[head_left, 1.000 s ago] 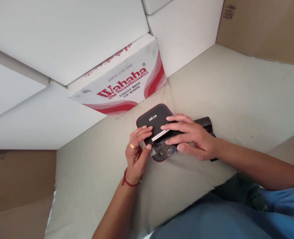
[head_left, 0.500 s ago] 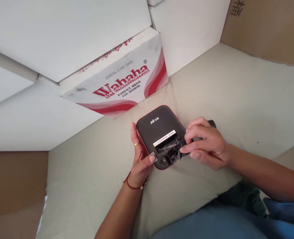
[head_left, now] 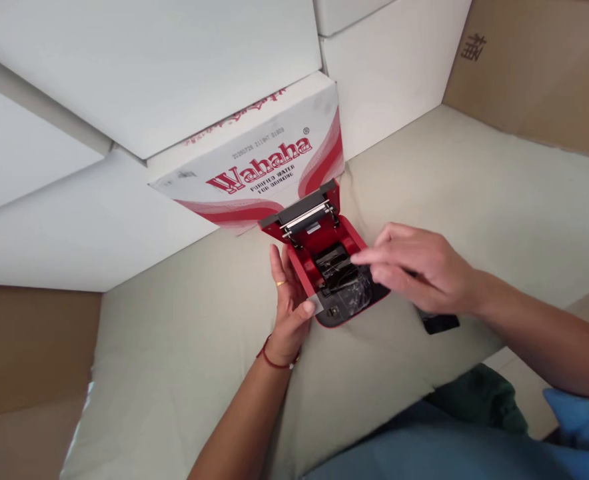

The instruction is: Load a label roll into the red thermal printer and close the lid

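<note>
A small red and black thermal printer (head_left: 342,303) rests on the pale cloth with its lid (head_left: 302,210) raised. Inside the lid runs a roller with a bright metal bar, and the red paper compartment below lies exposed. Wrinkled clear film (head_left: 359,293) covers part of the black front. My left hand (head_left: 292,310) grips the printer's left side, thumb on a clear tab (head_left: 317,303) at the edge. Over the compartment's right side, my right hand (head_left: 419,267) points with its index finger stretched and the other fingers loosely bent. Nothing shows in it; contact at the fingertip is unclear.
A Wahaha water carton (head_left: 254,167) stands just behind the raised lid, among stacked white boxes (head_left: 139,60). Brown cardboard (head_left: 534,73) borders the cloth at right, and more cardboard (head_left: 34,353) at left. A flat black object (head_left: 442,323) lies partly beneath my right hand.
The printer's lid has swung up from closed, exposing the compartment. My right hand has shifted from the lid's right edge to above the opening. My left hand keeps its hold.
</note>
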`<state>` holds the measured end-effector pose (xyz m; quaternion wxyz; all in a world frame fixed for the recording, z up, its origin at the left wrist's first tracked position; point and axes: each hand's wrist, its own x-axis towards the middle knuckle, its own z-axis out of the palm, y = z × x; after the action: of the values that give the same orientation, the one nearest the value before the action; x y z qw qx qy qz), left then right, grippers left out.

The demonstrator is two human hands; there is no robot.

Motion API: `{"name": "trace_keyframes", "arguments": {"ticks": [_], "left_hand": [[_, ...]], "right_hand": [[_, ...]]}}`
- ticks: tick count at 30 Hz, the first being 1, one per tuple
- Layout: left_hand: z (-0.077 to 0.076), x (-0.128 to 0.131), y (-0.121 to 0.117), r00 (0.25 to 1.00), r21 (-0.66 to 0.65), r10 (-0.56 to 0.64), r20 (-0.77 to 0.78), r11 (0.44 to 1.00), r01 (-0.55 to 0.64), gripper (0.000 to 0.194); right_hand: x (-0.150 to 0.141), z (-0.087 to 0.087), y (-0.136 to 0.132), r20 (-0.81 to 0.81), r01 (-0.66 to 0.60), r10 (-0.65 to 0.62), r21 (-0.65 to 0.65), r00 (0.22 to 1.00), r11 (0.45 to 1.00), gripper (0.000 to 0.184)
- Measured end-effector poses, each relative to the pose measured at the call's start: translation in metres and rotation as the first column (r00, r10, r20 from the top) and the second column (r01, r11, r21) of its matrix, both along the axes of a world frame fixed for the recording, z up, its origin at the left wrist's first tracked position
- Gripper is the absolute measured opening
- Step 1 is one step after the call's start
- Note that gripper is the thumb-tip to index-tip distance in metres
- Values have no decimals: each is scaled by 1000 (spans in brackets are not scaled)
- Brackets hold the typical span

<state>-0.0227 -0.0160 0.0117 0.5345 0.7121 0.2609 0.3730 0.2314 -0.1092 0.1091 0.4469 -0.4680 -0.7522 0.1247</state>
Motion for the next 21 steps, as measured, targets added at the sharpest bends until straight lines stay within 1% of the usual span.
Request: {"name": "trace_keyframes", "arguments": {"ticks": [1,2,3,5,7,9,11,13,14,17,19,21], "left_hand": [[-2,1,1,999,-39,21,50,999,-19,105],[-5,1,1,993,-89,61,105,995,-52,99],[-7,3,2,981,-147,118,153,985,-96,91],[-11,5,4,943,-274,260,206,941,-200,70],[-13,9,5,904,-388,366,220,883,-263,54],[-13,11,5,886,-452,407,224,848,-275,49],[-14,11,5,892,-454,399,215,849,-270,49],[-15,10,5,904,-395,388,177,870,-296,48],[-16,9,6,908,-353,389,152,880,-318,47],[-19,5,7,915,-247,395,86,898,-365,46],[-19,5,8,915,-223,399,64,899,-377,46],[-16,6,8,910,-208,411,54,896,-392,48]], "right_hand": [[1,7,8,-14,38,-39,-84,999,996,32],[1,14,17,4,69,-70,-170,998,983,33],[0,20,27,58,91,-80,-250,995,964,32],[-4,30,48,246,129,-32,-386,969,914,28],[-14,36,66,457,187,51,-459,888,869,29],[-27,38,78,610,251,116,-481,784,840,33],[-39,38,84,706,295,172,-488,687,822,32],[-48,37,87,756,317,211,-487,620,814,30],[-51,36,88,769,323,218,-483,600,814,30],[-55,34,91,768,315,219,-480,603,819,32],[-55,34,91,757,303,235,-496,609,813,30],[-52,39,89,748,301,245,-511,616,805,25]]}}
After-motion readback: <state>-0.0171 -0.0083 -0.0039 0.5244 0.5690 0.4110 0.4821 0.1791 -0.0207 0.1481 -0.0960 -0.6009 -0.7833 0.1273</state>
